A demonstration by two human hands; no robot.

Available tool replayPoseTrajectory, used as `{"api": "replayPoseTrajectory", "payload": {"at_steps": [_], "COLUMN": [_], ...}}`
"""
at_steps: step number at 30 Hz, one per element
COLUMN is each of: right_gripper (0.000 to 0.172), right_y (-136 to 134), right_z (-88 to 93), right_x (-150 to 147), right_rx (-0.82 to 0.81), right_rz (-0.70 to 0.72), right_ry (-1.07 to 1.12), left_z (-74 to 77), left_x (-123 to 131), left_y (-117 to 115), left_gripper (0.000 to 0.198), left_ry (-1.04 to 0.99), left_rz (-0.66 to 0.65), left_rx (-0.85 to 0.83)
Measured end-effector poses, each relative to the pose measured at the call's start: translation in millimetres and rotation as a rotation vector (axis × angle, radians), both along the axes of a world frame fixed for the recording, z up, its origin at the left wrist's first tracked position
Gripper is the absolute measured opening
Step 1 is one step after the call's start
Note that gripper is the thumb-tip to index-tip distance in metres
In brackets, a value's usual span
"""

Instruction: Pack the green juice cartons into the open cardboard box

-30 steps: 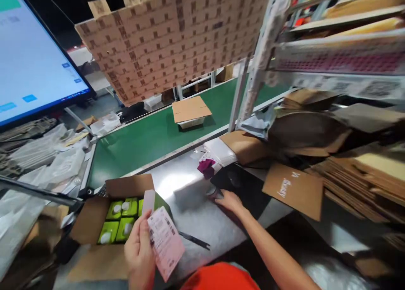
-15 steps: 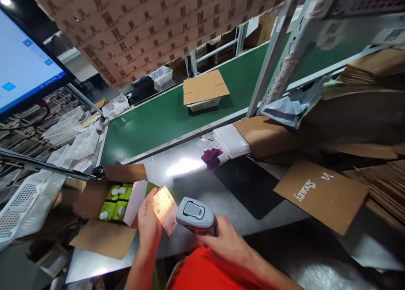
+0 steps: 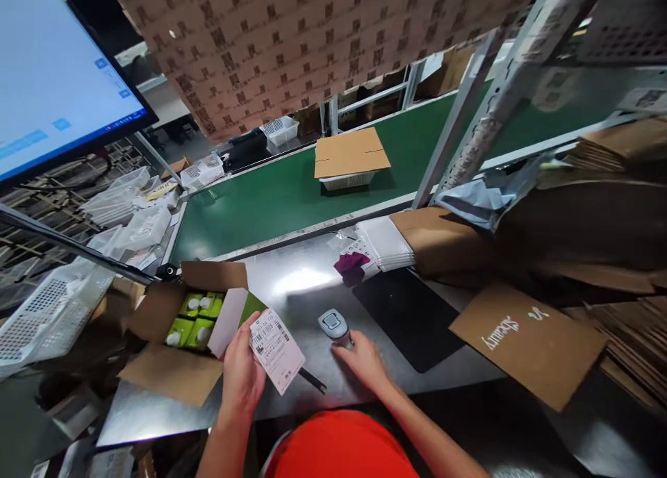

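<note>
while left hand (image 3: 240, 374) grips label (image 3: 276, 349), right hand (image 3: 362, 360) holds scanner (image 3: 334, 324).

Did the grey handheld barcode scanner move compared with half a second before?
Yes. The grey handheld barcode scanner, under the right hand, went away from the label, toward the black mat on the metal table.

Cardboard box (image 3: 351, 153) on green conveyor (image 3: 250, 203), monitor (image 3: 57, 82) left.

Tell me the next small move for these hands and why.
Probably let go of the scanner: the right hand has it resting on the steel table, while the left hand holds the label beside the open box of green packs.
</note>
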State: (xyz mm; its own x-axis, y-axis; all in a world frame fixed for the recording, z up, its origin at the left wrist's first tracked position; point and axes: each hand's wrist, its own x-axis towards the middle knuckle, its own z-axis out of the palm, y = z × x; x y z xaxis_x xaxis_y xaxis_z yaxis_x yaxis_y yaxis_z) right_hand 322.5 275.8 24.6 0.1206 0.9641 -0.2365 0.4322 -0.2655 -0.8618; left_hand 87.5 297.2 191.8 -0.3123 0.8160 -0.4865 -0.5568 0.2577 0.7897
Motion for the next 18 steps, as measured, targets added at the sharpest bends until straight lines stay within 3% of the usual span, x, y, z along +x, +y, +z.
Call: {"api": "replayPoseTrajectory", "payload": {"at_steps": [3, 6, 10, 13, 16, 18], "right_gripper": [0.032, 0.032, 0.032, 0.044, 0.060, 0.064], "right_y": [19, 31, 39, 39, 49, 78], "right_z": [-60.5, -85.2, -80.4, -69.0, -54.5, -39.5], "right_x": [-9, -19, -21, 5, 45, 59], "right_rx": [-0.138, -0.190, -0.184, -0.146, 0.024, 0.208], "right_rz": [-0.034, -0.035, 0.028, 0.054, -0.105, -0.274], "right_ry": [-0.064, -0.090, -0.147, -0.227, -0.351, -0.455], "left_z": [12.9, 24.0, 30.0, 29.6, 29.1, 30.9], "left_x": [-1, -3, -13, -21, -26, -27], "left_y": [-5, -10, -14, -15, -21, -28], "left_gripper": [0.022, 0.025, 0.021, 0.021, 0.021, 0.017], "left_ry": [-0.102, -0.176, -0.221, -0.247, -0.277, -0.291], "left_rz": [0.052, 0.057, 0.069, 0.075, 0.089, 0.079], "left_rx": [-0.068, -0.079, -0.062, -0.059, -0.023, 0.047]}}
